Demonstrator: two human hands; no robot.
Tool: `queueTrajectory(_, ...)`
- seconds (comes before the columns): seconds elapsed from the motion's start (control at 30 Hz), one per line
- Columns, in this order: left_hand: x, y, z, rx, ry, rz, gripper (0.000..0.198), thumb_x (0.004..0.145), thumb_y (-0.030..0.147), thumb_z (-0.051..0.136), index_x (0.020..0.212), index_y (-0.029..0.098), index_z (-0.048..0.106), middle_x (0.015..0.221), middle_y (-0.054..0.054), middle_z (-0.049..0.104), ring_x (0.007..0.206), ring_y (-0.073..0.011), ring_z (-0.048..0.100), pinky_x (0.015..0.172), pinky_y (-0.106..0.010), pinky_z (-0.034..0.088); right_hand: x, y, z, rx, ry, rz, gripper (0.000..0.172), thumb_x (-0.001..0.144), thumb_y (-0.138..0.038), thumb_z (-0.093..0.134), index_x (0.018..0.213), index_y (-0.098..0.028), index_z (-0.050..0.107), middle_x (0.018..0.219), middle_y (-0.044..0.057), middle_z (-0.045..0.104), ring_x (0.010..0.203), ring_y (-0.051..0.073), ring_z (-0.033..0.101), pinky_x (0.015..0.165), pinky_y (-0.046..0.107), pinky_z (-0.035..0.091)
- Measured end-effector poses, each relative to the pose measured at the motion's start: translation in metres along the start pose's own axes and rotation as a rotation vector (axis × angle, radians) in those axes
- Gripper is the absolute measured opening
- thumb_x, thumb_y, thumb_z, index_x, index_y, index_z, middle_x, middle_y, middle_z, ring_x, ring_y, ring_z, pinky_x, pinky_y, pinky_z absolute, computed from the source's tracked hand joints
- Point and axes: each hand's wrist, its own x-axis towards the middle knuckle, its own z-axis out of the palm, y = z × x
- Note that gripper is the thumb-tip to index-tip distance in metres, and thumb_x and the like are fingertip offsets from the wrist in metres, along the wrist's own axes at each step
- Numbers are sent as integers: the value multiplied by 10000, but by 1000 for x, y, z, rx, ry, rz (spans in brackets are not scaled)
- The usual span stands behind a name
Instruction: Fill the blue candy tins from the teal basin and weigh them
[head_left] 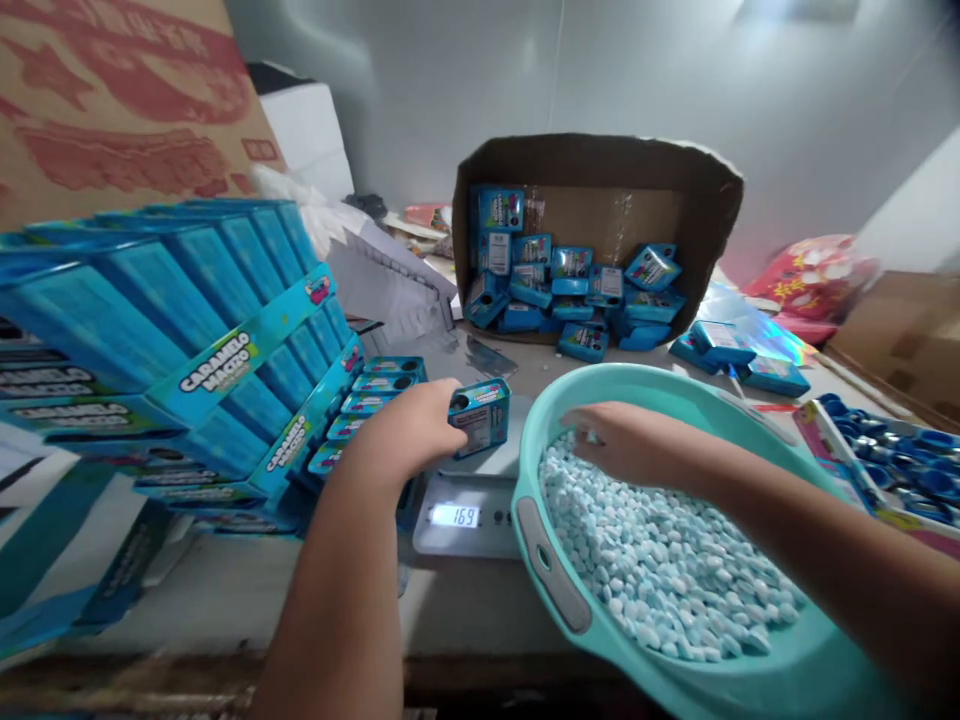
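My left hand [409, 428] is closed around a small blue candy box [481, 415] standing on a white digital scale [465, 508] whose display reads 169. My right hand [626, 443] reaches into a teal plastic basin [570, 590] filled with small pale blue-white candies [660, 565]. Its fingers curl down into the candies at the basin's far side; what they hold is hidden.
Stacked blue "Caramelo Macizo" display cartons [217, 350] fill the left. A tilted cardboard box [600, 170] at the back holds several small blue boxes. More small boxes [739, 355] lie right of it. A tray of blue caps [900, 460] sits far right.
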Motion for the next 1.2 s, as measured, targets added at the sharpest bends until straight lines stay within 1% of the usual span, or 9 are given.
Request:
queueTrajectory(0.07, 5, 5, 4, -13, 65, 11, 167, 691, 229, 654, 856, 218, 682, 783, -43, 707, 697, -239, 660, 578, -303, 454, 4, -7, 5, 357, 68, 95, 86, 835, -136, 590, 876, -119, 663, 851, 85, 674, 737, 170, 583, 771, 317, 448)
queueTrajectory(0.13, 7, 15, 7, -13, 325, 118, 186, 745, 265, 679, 921, 205, 696, 816, -55, 700, 757, -246, 659, 622, -317, 476, 9, -17, 11, 553, 103, 129, 178, 939, -185, 458, 1017, -123, 605, 890, 82, 671, 745, 157, 629, 784, 310, 509)
queueTrajectory(0.23, 4, 32, 14, 151, 821, 480, 334, 838, 247, 682, 1161, 163, 675, 938, -103, 682, 918, -269, 620, 802, -387, 521, 13, -28, 17, 1069, 129, 212, 322, 1042, -336, 281, 1102, -141, 530, 975, 104, 672, 856, 153, 680, 859, 306, 542)
queueTrajectory(0.33, 1, 44, 22, 374, 1018, 841, 419, 845, 139, 699, 1255, 195, 640, 1004, -101, 677, 960, -255, 570, 904, -434, 536, 13, -30, 17, 1642, 145, 271, 452, 1048, -486, 253, 1014, -154, 558, 893, 83, 665, 798, 156, 669, 847, 317, 547)
queueTrajectory(0.53, -1, 52, 29, 472, 1045, 1105, 423, 817, 69, 745, 1202, 230, 680, 1031, -24, 722, 949, -186, 580, 1003, -393, 561, 10, -28, 8, 1680, 172, 323, 482, 1039, -505, 301, 978, -163, 636, 856, 50, 688, 664, 121, 578, 678, 264, 491)
queueTrajectory(0.8, -4, 48, 32, 441, 1097, 1082, 526, 748, 46, 796, 1238, 194, 675, 1015, -53, 705, 980, -205, 566, 1021, -392, 539, 9, -24, 6, 1657, 137, 277, 523, 1031, -543, 275, 1126, -169, 627, 935, 70, 699, 754, 164, 606, 861, 391, 510)
queueTrajectory(0.93, 1, 51, 35, 322, 1004, 999, 452, 813, 97, 743, 1239, 225, 662, 1021, -64, 687, 997, -219, 567, 1001, -418, 539, 6, -27, 3, 1638, 144, 308, 510, 1036, -529, 284, 1078, -173, 646, 944, 63, 702, 761, 157, 616, 891, 402, 520)
queueTrajectory(1.07, 5, 54, 41, 229, 905, 962, 551, 840, 88, 702, 1345, 279, 592, 1063, -73, 666, 993, -231, 566, 1000, -476, 529, 5, -28, 3, 1675, 133, 294, 529, 1032, -543, 279, 1079, -173, 655, 982, 75, 707, 797, 167, 636, 915, 423, 530)
queueTrajectory(1.2, 6, 51, 42, 237, 989, 972, 580, 811, 49, 711, 1342, 257, 600, 1026, -78, 652, 976, -227, 556, 1020, -460, 511, 7, -26, 0, 1678, 151, 273, 516, 1037, -526, 274, 1091, -166, 640, 961, 81, 701, 794, 171, 633, 908, 429, 533)
